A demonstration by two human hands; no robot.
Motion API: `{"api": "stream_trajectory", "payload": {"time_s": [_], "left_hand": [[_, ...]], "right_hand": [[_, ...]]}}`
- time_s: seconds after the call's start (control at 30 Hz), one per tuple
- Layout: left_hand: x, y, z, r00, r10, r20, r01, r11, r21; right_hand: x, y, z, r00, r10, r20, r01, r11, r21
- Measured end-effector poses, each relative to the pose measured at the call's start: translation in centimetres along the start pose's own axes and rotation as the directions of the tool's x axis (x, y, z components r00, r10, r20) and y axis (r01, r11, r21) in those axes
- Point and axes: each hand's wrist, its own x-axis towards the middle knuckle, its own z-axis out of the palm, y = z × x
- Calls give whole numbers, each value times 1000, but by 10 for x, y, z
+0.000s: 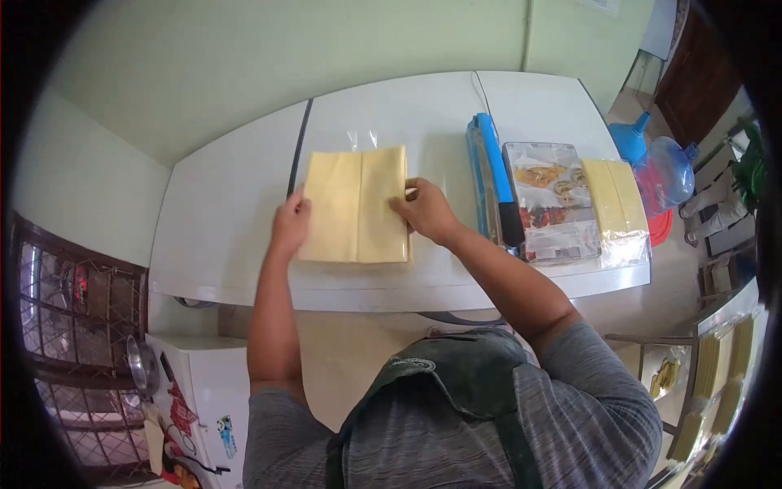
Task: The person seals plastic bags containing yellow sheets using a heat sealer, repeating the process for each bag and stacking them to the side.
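Observation:
A pale yellow stack of flat sheets (336, 208) lies on the white table, with a seam down its middle. Clear plastic sticks out past its far edge, so it appears to be bagged. My left hand (291, 226) grips the stack's left edge, fingers curled in. At the right edge, my right hand (429, 213) has its thumb on top and its fingers around the side. To the right of that hand, a long blue bar-shaped device with a black end (498, 179), which looks like a bag sealer, lies lengthwise on the table.
Beside the blue device sits a plastic-covered box with food pictures (552, 204). Another yellow pack in clear plastic (615, 208) rests at the table's right end. Beyond it stand a blue funnel (631, 138) and a large water bottle (668, 175). Another person's legs (717, 216) show far right.

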Motion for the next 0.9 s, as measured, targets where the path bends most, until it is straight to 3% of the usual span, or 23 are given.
{"api": "stream_trajectory", "payload": {"time_s": [0.03,0.07,0.1,0.13,0.17,0.2,0.23,0.27,0.33,0.47,0.53,0.63,0.73,0.77,0.83,0.87,0.9], "left_hand": [[3,-11,1,999,-43,29,28,917,398],[7,-21,0,995,-94,35,39,683,729],[13,-41,-4,996,-84,36,32,685,728],[20,-62,-8,989,-143,26,121,909,398],[23,-76,-11,977,-209,48,209,978,3],[20,-78,-10,975,-215,56,215,977,0],[16,-79,-8,902,-369,224,418,877,-238],[15,-77,-6,791,-447,417,603,681,-415],[19,-95,4,836,-388,387,540,708,-455],[8,-103,6,906,-234,351,406,714,-571],[2,-79,11,902,-276,332,426,693,-581],[-2,-63,18,937,-234,258,340,776,-531],[-6,-113,4,905,-383,183,410,678,-610],[-18,-151,-10,881,-449,148,433,640,-634],[-40,-180,-20,850,-483,210,476,532,-700],[-60,-177,-14,890,-392,235,429,542,-723],[-77,-167,-7,919,-297,259,385,539,-749]], "right_hand": [[5,10,1,995,-49,-89,20,954,-299],[9,20,0,980,-120,-161,7,820,-572],[7,25,-1,980,-69,-189,-44,842,-537],[19,35,2,978,-78,-193,-40,840,-540],[32,54,5,966,105,-237,-160,961,-227],[36,67,8,931,294,-216,-275,955,113],[9,25,16,949,314,44,-313,905,288],[12,35,22,948,317,37,-314,904,289],[33,60,27,953,227,203,-303,772,559],[62,104,30,946,289,146,-323,866,381],[67,109,32,959,249,138,-284,878,387],[60,93,31,949,273,154,-310,894,325],[58,107,29,943,321,86,-330,876,352],[26,66,24,865,502,-17,-477,831,285],[-13,102,7,964,234,129,-258,937,235],[-40,108,-17,939,86,333,-72,996,-53],[-69,102,-50,836,22,548,169,940,-296]]}}
